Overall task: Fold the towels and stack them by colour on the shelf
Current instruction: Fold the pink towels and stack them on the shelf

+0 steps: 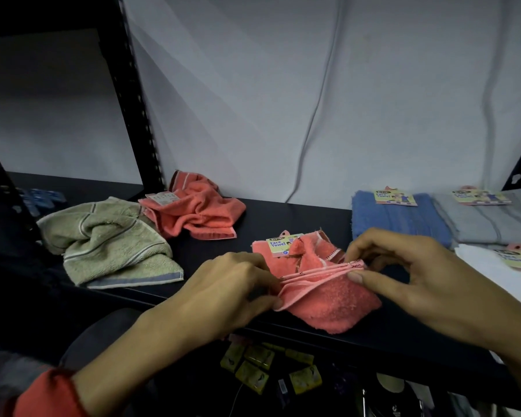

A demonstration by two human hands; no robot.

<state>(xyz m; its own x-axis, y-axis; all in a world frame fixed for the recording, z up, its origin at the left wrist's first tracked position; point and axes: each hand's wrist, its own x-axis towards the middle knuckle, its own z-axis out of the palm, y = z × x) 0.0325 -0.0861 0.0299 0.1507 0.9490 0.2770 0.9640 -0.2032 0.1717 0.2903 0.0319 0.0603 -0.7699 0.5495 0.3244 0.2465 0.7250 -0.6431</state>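
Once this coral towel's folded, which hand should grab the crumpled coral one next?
Left, probably. The left hand is on the side where the crumpled coral towel lies; the right hand would have to cross over the held towel.

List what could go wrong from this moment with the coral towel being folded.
1. The coral towel overhangs the shelf's front edge; if the left hand or right hand loosens its grip, it may slide off onto the packets below.
2. The pinched edges look bunched, so the fold may turn out uneven.
3. The paper label is half covered and could crease.
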